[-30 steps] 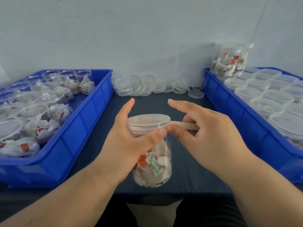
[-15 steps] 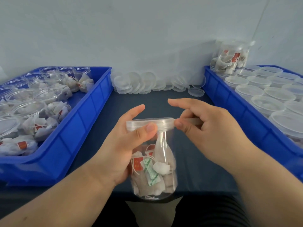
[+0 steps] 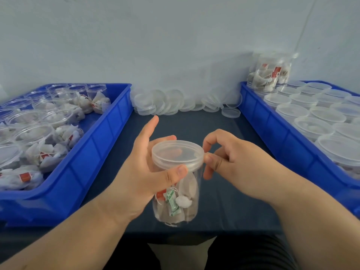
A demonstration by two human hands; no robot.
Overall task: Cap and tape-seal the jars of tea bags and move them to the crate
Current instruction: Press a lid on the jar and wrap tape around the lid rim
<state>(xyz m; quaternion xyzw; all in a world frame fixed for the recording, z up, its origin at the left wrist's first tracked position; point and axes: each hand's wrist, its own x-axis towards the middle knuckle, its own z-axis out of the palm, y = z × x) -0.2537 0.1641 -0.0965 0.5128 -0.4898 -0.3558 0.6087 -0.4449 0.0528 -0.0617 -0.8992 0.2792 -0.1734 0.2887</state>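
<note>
A clear plastic jar of tea bags (image 3: 176,203), closed with a translucent lid (image 3: 177,154), hangs in front of me above the dark table (image 3: 194,123). My left hand (image 3: 144,172) grips it just under the lid, thumb across the front, index finger straight and raised. My right hand (image 3: 229,162) is at the lid's right rim, thumb and fingers curled and pinched there; the tape strip seen before is hidden. The blue crate (image 3: 292,137) on the right holds several capped jars. The blue crate (image 3: 93,152) on the left holds several uncapped jars of tea bags.
Several loose lids (image 3: 165,103) lean against the back wall, and one lid (image 3: 230,113) lies flat on the table. A capped jar (image 3: 269,72) stands on top of others at the right crate's far corner. The table's front edge runs below the jar.
The jar has tipped so the lid's top faces me. My right hand came in to the lid's rim, and the tape strip it pinched no longer shows.
</note>
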